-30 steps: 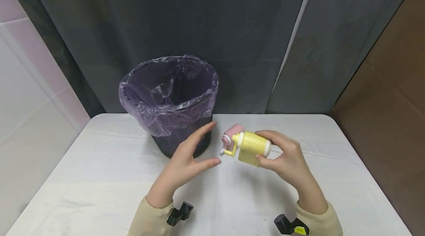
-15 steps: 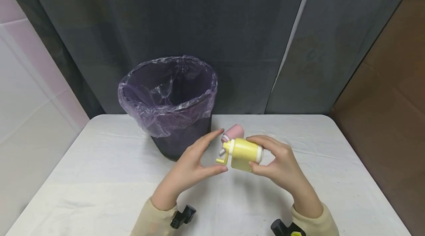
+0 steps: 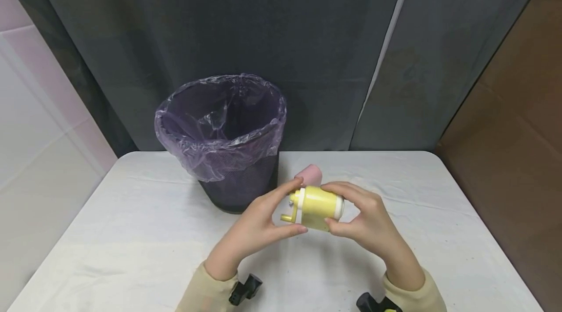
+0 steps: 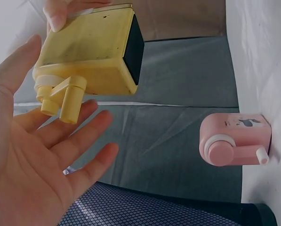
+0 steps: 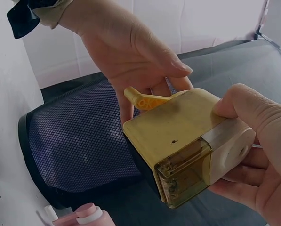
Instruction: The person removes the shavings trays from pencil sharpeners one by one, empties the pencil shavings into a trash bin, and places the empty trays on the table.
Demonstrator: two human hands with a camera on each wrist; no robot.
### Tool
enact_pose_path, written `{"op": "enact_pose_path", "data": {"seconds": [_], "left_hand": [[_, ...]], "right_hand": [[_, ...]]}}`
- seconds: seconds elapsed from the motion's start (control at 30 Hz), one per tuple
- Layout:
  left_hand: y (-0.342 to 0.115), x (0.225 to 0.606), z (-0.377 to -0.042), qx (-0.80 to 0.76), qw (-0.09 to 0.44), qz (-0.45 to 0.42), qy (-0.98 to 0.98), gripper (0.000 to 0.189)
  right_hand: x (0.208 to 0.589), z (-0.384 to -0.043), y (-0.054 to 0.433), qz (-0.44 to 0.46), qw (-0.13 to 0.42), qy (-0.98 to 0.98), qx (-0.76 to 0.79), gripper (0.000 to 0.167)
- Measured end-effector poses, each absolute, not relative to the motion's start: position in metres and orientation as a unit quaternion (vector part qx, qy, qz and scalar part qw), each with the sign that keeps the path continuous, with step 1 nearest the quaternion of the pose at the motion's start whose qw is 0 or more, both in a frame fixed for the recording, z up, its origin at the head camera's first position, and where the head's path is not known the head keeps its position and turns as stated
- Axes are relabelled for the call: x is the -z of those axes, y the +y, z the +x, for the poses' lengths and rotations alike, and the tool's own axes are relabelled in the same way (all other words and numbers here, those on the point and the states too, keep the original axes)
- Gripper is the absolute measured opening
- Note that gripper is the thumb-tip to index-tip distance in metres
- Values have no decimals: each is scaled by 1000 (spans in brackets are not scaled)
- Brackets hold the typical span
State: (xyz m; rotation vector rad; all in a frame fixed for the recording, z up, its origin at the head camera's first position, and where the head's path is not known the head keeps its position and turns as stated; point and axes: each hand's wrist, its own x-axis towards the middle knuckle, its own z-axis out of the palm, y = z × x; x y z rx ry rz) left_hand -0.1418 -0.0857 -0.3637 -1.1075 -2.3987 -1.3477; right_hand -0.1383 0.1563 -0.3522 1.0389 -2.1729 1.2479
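Observation:
A yellow crank pencil sharpener (image 3: 319,207) is held above the table, with my right hand (image 3: 366,217) gripping its white end between thumb and fingers. My left hand (image 3: 259,221) is spread around the crank end; whether its fingertips touch the body I cannot tell. In the left wrist view the yellow crank handle (image 4: 72,101) sits over the spread left fingers. A see-through drawer (image 5: 186,174) with dark bits inside shows in the right wrist view. Behind stands a pink crank pencil sharpener (image 4: 236,139), partly hidden by the yellow one in the head view.
A black mesh wastebasket (image 3: 239,182) with a purple plastic liner (image 3: 219,156) stands at the table's back left. A white cloth covers the table (image 3: 131,234). Dark curtain panels (image 3: 263,19) hang behind it.
The right hand has brought the yellow pencil sharpener left and slightly nearer. My left hand has moved right, so its thumb and fingers now reach around the crank end.

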Motion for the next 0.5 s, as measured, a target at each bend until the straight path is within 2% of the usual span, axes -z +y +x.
{"op": "enact_pose_path", "data": {"seconds": [0.5], "left_hand": [[-84, 364, -141, 454, 84, -383, -800, 78]], "right_hand": [[352, -135, 152, 387, 211, -778, -448, 51]]}}
